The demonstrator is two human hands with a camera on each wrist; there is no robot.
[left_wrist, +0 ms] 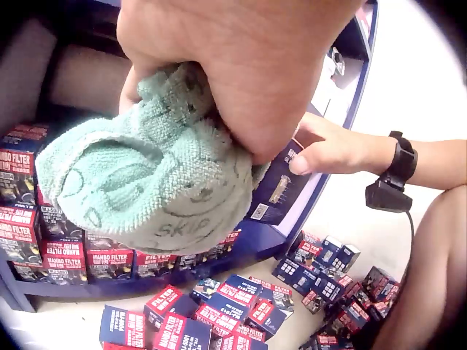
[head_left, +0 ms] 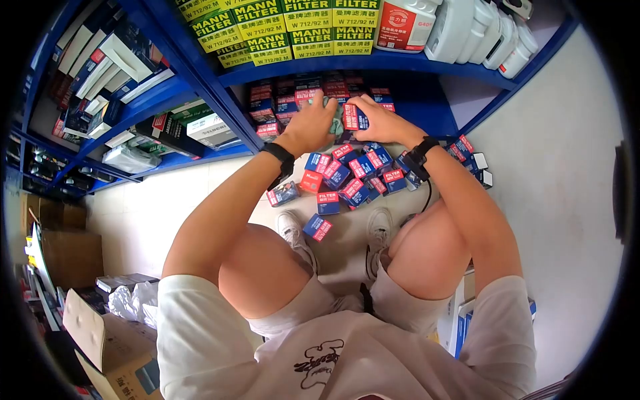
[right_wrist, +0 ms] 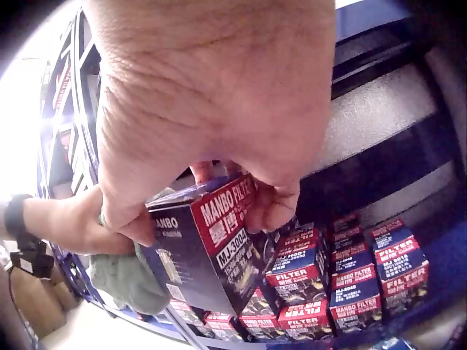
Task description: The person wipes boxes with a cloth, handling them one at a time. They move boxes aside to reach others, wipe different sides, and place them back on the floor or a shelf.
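Note:
A green cloth [left_wrist: 157, 175] is bunched in my left hand [head_left: 312, 125], whose fingers curl round it; in the right wrist view the cloth [right_wrist: 131, 284] hangs beside a box. My right hand [head_left: 385, 124] grips that red and dark blue filter box [right_wrist: 219, 248] between thumb and fingers, at the front of the low shelf. In the left wrist view the box [left_wrist: 276, 186] is partly hidden behind my left hand [left_wrist: 241, 65]. The cloth is close against the box's side; whether they touch I cannot tell.
Rows of similar boxes [right_wrist: 355, 292] stand on the blue lower shelf [head_left: 427, 107]. Many loose boxes [head_left: 328, 203] lie on the floor between the shelf and the shoes [head_left: 379, 228]. Green and yellow boxes [head_left: 313, 41] and white jugs [head_left: 453, 30] fill the shelf above.

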